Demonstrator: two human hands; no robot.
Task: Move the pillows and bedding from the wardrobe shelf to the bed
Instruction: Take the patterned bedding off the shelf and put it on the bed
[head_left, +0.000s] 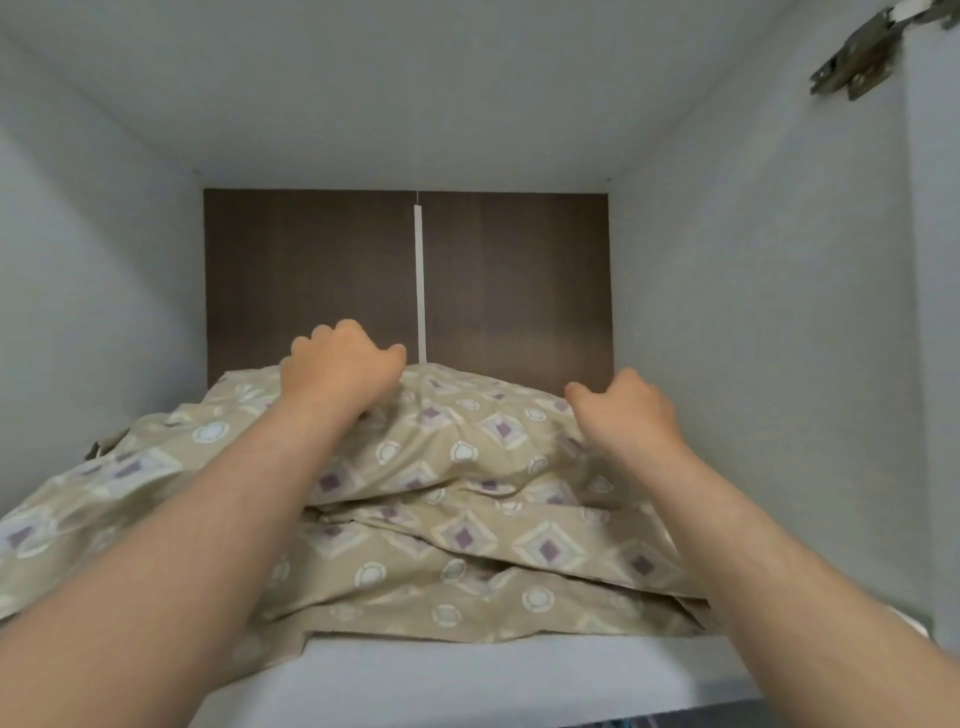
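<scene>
A heap of beige bedding with purple diamonds and white rings lies on the white wardrobe shelf, piled in folded layers. My left hand reaches over the top of the heap at its far side, fingers curled down behind the cloth. My right hand sits on the heap's far right slope, fingers curled into the fabric. Both forearms stretch in over the bedding. What lies under the patterned cover is hidden.
The compartment has white side walls and a white ceiling, with a dark brown back panel split by a white strip. A metal door hinge sits at the top right. The bedding spills over the shelf's left front.
</scene>
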